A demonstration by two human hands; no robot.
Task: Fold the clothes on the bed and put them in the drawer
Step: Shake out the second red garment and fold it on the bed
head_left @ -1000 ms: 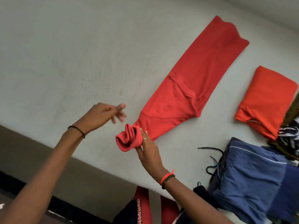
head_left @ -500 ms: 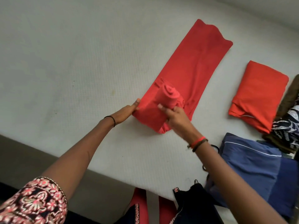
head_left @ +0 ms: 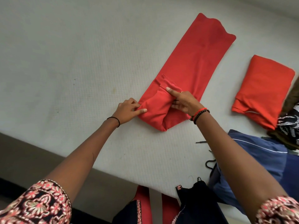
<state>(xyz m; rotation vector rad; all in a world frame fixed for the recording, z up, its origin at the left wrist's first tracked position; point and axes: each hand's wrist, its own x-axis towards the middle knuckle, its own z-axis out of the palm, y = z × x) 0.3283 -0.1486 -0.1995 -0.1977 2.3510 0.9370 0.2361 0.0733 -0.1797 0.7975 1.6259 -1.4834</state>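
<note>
A long red garment (head_left: 199, 62) lies flat on the white mattress (head_left: 64, 54), folded into a narrow strip, with its sleeve (head_left: 157, 102) laid back over the near end. My left hand (head_left: 127, 110) pinches the fabric at the near left corner of the strip. My right hand (head_left: 184, 102) rests on the garment's right side, its straight forefinger pressing the sleeve's cuff and its other fingers lying against the sleeve's edge. A folded orange garment (head_left: 262, 89) sits to the right.
A blue garment (head_left: 258, 160) with black drawstrings lies at the bed's near right. Dark patterned clothes (head_left: 289, 125) are piled at the right edge. A black garment (head_left: 195, 198) hangs over the mattress's near edge. No drawer is in view.
The bunched sleeve, held up in my right hand before, now lies flat on the strip. My left hand has come to the near left corner, and my right hand has come down onto the sleeve.
</note>
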